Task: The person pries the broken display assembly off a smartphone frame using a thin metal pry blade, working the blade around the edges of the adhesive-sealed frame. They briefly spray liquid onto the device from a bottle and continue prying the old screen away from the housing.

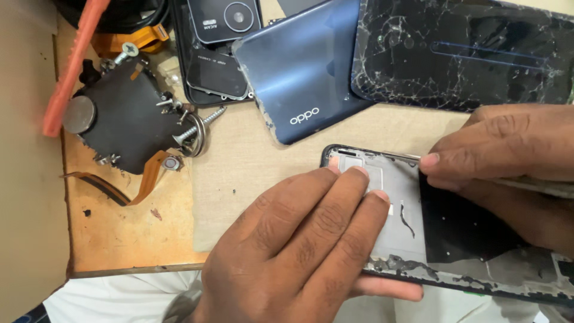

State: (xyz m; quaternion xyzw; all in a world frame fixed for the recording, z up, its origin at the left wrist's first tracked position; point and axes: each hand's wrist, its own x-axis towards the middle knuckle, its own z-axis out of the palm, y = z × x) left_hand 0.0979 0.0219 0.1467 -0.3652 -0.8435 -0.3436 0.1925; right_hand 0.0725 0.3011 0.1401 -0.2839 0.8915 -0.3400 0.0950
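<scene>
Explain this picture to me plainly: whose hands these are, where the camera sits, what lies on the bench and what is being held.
There is one picture, from a camera worn on the person's head, looking down at two bare hands. The left hand lies flat on an opened phone frame with a grey metal inner plate, pressing it down. The right hand touches the frame's upper edge, apparently pinching a thin tool, though that is hard to tell. Behind them on the brown wooden bench lie a dark blue phone back cover, a black cracked glass panel, a black magnetic block holding screws and an orange plastic strip.
</scene>
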